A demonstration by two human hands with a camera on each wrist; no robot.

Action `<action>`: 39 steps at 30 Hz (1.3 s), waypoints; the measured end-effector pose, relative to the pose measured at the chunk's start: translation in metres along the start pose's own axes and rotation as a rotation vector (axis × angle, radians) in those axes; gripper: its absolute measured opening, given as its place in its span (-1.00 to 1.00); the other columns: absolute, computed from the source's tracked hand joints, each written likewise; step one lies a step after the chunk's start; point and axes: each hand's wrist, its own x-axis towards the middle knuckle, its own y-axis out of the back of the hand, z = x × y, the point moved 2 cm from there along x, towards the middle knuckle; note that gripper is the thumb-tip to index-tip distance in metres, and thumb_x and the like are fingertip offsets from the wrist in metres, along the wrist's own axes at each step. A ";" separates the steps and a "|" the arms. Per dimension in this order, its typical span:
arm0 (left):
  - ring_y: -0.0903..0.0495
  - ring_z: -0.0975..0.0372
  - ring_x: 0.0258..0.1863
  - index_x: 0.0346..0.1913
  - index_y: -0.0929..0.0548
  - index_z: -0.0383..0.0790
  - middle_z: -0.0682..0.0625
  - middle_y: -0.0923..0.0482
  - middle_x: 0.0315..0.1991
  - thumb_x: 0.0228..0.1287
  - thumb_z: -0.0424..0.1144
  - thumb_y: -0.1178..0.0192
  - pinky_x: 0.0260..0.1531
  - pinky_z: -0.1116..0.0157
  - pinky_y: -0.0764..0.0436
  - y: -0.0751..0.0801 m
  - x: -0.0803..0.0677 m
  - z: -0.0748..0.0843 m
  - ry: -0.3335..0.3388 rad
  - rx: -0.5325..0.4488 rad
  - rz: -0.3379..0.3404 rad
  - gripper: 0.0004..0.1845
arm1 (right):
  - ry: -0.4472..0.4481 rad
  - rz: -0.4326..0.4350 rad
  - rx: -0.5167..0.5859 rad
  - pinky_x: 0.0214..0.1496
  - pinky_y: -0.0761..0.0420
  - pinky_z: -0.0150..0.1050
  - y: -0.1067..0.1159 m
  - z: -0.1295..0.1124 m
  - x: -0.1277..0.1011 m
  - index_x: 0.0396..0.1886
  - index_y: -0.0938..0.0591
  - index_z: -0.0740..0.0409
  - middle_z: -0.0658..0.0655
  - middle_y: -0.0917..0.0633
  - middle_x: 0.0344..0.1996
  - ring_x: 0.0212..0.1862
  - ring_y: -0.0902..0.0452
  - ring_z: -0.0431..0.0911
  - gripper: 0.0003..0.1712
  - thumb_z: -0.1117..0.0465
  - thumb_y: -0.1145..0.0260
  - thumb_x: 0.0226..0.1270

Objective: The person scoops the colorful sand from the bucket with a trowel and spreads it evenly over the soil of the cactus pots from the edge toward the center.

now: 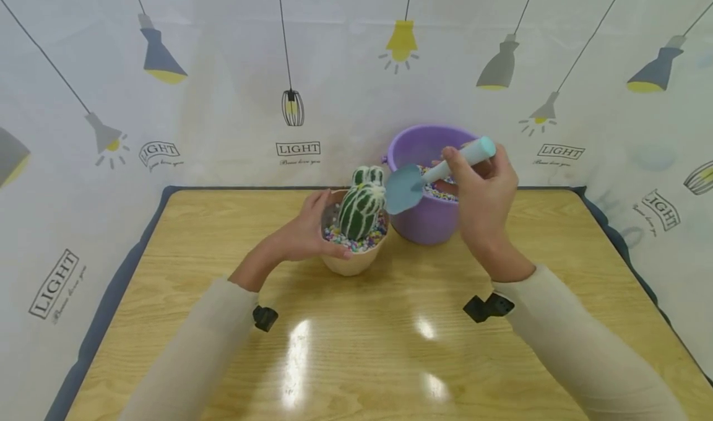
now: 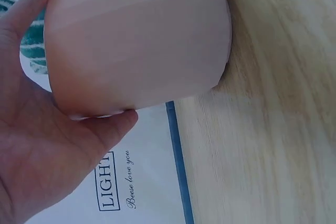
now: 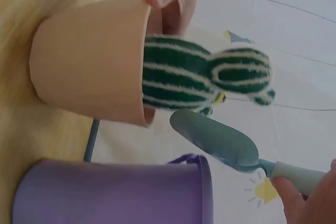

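both sleeves (image 1: 211,340) frame the head view: the left hand (image 1: 303,232) cups the pot (image 1: 351,257), likely to steady it, while the right hand (image 1: 481,192) grips a trowel (image 1: 403,189) tipped beside the cactus (image 1: 362,207), before the bucket (image 1: 426,223). from the left wrist, thumb and fingers wrap the pot (image 2: 136,45) on the table (image 2: 273,129). from the right wrist, curled fingers (image 3: 294,203) hold the trowel (image 3: 215,137) just off the pot (image 3: 89,61), over the bucket (image 3: 110,192).

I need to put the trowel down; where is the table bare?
Bare table lies in front of the pot, between the two sleeves, and at both front corners. It is crowded at the back: pot, bucket and both hands.
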 end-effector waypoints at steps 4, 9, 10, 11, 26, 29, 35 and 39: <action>0.10 -0.09 0.47 0.54 0.07 -0.05 -0.26 0.25 0.49 -0.11 0.13 -0.51 0.33 -0.24 -0.16 -0.007 -0.006 0.002 -0.019 -0.014 0.057 0.24 | -0.041 0.011 0.052 -0.39 -0.71 -0.13 0.008 -0.001 0.014 -0.27 -0.54 0.26 0.23 -0.72 -0.35 -0.31 -0.74 0.04 -0.66 0.20 -0.51 0.11; -0.11 -0.17 0.39 0.55 0.16 -0.07 -0.28 0.22 0.48 -0.12 0.23 -0.47 0.27 -0.21 -0.29 -0.015 -0.012 0.004 0.047 -0.004 0.127 0.31 | -0.127 0.019 0.170 -0.35 -0.70 -0.06 0.019 -0.003 0.031 -0.23 -0.54 0.30 0.26 -0.71 -0.30 -0.31 -0.74 0.07 -0.64 0.22 -0.51 0.10; -0.16 -0.18 0.36 0.56 0.20 -0.08 -0.28 0.22 0.48 -0.13 0.26 -0.47 0.26 -0.19 -0.32 -0.016 -0.012 0.004 0.063 0.006 0.136 0.34 | -0.140 0.020 0.192 -0.34 -0.70 -0.05 0.021 -0.004 0.035 -0.22 -0.54 0.30 0.26 -0.70 -0.30 -0.30 -0.74 0.07 -0.65 0.23 -0.50 0.12; -0.21 -0.19 0.34 0.56 0.24 -0.09 -0.28 0.21 0.48 -0.15 0.29 -0.46 0.25 -0.17 -0.34 -0.017 -0.012 0.004 0.082 0.014 0.144 0.38 | -0.153 0.023 0.216 -0.35 -0.70 -0.05 0.023 -0.005 0.039 -0.21 -0.54 0.31 0.26 -0.70 -0.30 -0.30 -0.74 0.08 -0.65 0.25 -0.49 0.13; -0.16 -0.18 0.38 0.56 0.34 -0.01 -0.24 0.20 0.49 -0.23 0.36 -0.46 0.32 -0.14 -0.27 -0.009 -0.005 -0.007 0.097 0.025 0.129 0.46 | -0.344 0.143 0.373 -0.35 -0.70 -0.01 0.036 0.011 0.090 -0.14 -0.49 0.28 0.27 -0.69 -0.38 -0.37 -0.74 0.11 -0.64 0.30 -0.46 0.16; -0.13 -0.16 0.40 0.56 0.35 -0.04 -0.25 0.19 0.49 -0.22 0.35 -0.46 0.35 -0.12 -0.24 -0.006 -0.003 -0.009 0.086 0.026 0.099 0.47 | -0.378 0.151 0.357 -0.33 -0.70 -0.01 0.041 0.017 0.098 -0.13 -0.51 0.25 0.27 -0.69 -0.35 -0.34 -0.74 0.11 -0.67 0.29 -0.44 0.18; -0.04 -0.14 0.44 0.56 0.34 -0.03 -0.26 0.19 0.49 -0.17 0.28 -0.48 0.38 -0.13 -0.18 0.003 0.003 -0.014 0.044 0.033 0.025 0.44 | -0.417 0.156 0.277 -0.35 -0.73 -0.07 0.052 0.024 0.113 -0.14 -0.57 0.17 0.23 -0.70 -0.31 -0.36 -0.74 0.05 -0.72 0.25 -0.44 0.20; 0.08 -0.09 0.49 0.56 0.33 -0.05 -0.25 0.24 0.52 -0.13 0.23 -0.49 0.41 -0.14 -0.10 0.010 0.007 -0.018 -0.014 0.002 -0.013 0.40 | -0.420 0.154 0.231 -0.43 -0.72 -0.13 0.058 0.028 0.119 -0.13 -0.57 0.13 0.21 -0.70 -0.30 -0.42 -0.73 0.02 -0.72 0.24 -0.43 0.20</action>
